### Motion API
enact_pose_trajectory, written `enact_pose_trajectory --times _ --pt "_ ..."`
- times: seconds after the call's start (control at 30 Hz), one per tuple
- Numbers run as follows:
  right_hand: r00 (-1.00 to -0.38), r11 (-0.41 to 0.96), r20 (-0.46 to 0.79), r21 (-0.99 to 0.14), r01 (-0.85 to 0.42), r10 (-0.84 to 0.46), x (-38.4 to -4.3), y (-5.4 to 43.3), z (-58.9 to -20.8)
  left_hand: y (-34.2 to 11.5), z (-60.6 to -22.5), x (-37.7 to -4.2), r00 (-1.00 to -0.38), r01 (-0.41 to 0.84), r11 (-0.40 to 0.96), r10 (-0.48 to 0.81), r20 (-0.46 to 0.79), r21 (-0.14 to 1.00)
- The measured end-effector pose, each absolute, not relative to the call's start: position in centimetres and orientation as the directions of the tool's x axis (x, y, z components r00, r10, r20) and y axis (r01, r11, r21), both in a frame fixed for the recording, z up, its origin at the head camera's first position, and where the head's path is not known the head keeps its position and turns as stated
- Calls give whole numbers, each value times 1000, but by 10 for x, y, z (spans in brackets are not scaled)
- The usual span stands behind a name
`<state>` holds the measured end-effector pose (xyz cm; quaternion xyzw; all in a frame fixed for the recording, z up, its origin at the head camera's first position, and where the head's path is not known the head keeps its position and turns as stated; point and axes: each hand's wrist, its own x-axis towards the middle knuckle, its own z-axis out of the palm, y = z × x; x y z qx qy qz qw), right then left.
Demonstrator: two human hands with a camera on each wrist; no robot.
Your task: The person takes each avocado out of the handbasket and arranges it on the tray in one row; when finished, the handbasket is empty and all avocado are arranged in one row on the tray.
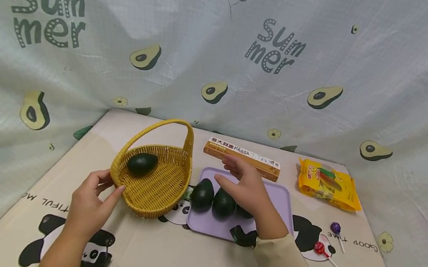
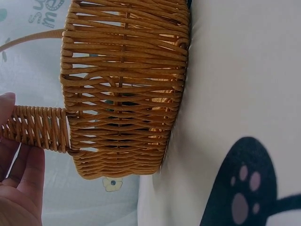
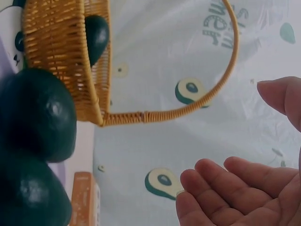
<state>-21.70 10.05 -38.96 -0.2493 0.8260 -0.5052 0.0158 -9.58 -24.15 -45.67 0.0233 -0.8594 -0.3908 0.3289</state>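
Observation:
A yellow woven basket (image 1: 161,191) with a tall arched handle stands on the left of the table. One dark green avocado (image 1: 141,164) lies inside it. My left hand (image 1: 92,200) grips the near base of the handle, thumb on one side and fingers on the other, as the left wrist view shows. On a lilac tray (image 1: 281,198) lie three more avocados: one at the left (image 1: 202,195), one beside it (image 1: 223,203), and a third (image 1: 243,212) partly hidden by my right hand (image 1: 247,189). That hand hovers over them, fingers apart from the thumb, holding nothing.
Behind the tray lies a long pasta box (image 1: 242,156). A yellow snack bag (image 1: 328,185) is at the back right, with a purple lollipop (image 1: 336,228) and a red lollipop (image 1: 320,248) in front. A printed curtain (image 1: 189,29) hangs behind the table.

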Motion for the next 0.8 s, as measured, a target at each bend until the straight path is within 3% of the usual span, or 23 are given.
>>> enact_pose_trajectory --times 0.43,0.8 --pt "-822 372 211 -813 -447 -528 -222 70 -383 -241 -456 -96 -780 230 691 -290 554 685" --pt "-818 426 141 -797 -428 -558 -230 47 -376 -241 -455 -95 -796 194 692 -303 524 695"
